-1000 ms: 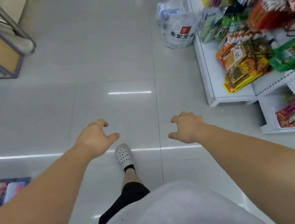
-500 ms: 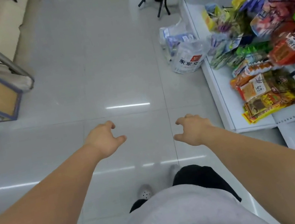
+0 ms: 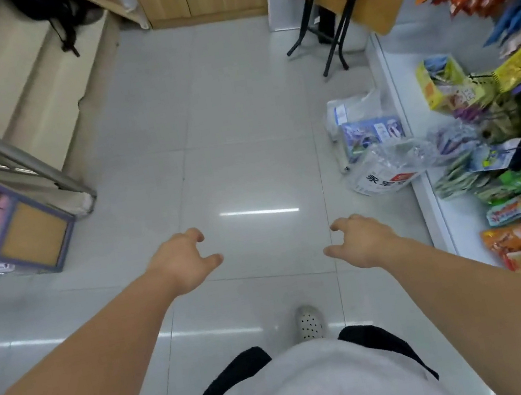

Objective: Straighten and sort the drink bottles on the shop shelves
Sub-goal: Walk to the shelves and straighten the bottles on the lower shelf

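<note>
No drink bottles show in this view. My left hand point(image 3: 184, 263) hangs out in front of me over the pale tiled floor, fingers loosely curled, holding nothing. My right hand point(image 3: 362, 239) is level with it, a short way to the right, also loosely curled and empty. Both arms reach forward from the bottom corners. One foot in a white perforated shoe point(image 3: 309, 322) is on the floor below the right hand.
A white shelf unit point(image 3: 416, 142) of snack packets runs along the right. Plastic bags point(image 3: 380, 155) lie on the floor against it. A folded wooden table with black legs point(image 3: 333, 7) leans at the back right. A blue-framed rack point(image 3: 15, 237) stands at the left.
I have walked forward along the aisle: the bags and snack shelf have slid down toward me, and the folded table and wooden cabinets have come into view. Both hands stay empty.
</note>
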Demonstrator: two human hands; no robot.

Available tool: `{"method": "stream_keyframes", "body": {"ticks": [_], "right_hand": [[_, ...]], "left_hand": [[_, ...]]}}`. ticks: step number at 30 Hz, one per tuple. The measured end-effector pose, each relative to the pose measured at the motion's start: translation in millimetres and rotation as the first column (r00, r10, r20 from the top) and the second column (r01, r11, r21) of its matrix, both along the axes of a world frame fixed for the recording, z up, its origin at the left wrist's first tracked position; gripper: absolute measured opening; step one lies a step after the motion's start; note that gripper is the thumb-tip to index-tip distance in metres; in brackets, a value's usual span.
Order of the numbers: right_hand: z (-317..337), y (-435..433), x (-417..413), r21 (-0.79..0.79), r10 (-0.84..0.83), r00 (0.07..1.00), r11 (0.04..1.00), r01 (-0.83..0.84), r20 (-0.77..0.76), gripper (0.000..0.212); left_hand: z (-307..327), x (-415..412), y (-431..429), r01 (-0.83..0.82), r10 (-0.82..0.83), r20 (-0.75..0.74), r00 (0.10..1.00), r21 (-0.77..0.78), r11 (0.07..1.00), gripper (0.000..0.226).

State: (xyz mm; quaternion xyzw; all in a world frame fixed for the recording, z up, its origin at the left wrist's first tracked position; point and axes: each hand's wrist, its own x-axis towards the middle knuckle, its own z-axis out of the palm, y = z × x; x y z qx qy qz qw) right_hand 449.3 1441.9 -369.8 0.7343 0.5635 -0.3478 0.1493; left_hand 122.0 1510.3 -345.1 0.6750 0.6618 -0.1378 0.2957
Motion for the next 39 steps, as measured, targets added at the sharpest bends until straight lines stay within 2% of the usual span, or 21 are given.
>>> {"method": "stream_keyframes", "body": {"ticks": [5, 11, 16, 25, 29, 34, 39], "right_hand": [[9.2, 115.5, 21.0, 0.039, -0.027, 0.999, 0.999, 0.028, -0.019, 0.068], [2.2, 250.7, 24.9, 0.031, -0.002, 1.0, 1.0, 0.002, 0.005, 0.07], [4.5, 370.4, 17.7, 0.046, -0.081, 0.997, 0.996, 0.08, 0.018, 0.07], [21.1, 554.0, 16.7, 0.077, -0.165, 0.986, 0.983, 0.166, -0.023, 0.07], [10.6, 634.3, 41.3, 0.073, -0.216, 0.974, 0.973, 0.221, -0.069, 0.069], [-8.6, 749.3, 98.4, 0.074, -0.261, 0.958, 0.96, 0.27, -0.117, 0.067], [-1.8, 875.5, 161.6, 0.052, -0.247, 0.952, 0.964, 0.26, -0.183, 0.069]], "left_hand": [[10.0, 19.2, 104.4, -0.004, 0.003, 0.016, 1.0, 0.02, 1.0, 0.068], [-6.4, 29.5, 242.7, -0.02, 0.019, 0.074, 0.997, 0.015, 1.0, 0.069], [-15.4, 30.4, 377.8, 0.029, -0.031, 0.114, 0.993, 0.014, 0.999, 0.069], [5.2, 56.1, 588.5, 0.122, -0.123, 0.092, 0.988, 0.014, 0.992, 0.067], [-5.2, 82.5, 667.1, 0.15, -0.147, 0.102, 0.984, -0.024, 0.988, 0.067], [-14.2, 129.2, 785.8, 0.135, -0.134, 0.04, 0.99, -0.019, 0.991, 0.066], [6.5, 185.8, 901.8, 0.098, -0.098, 0.001, 0.995, -0.012, 0.995, 0.068]]}}
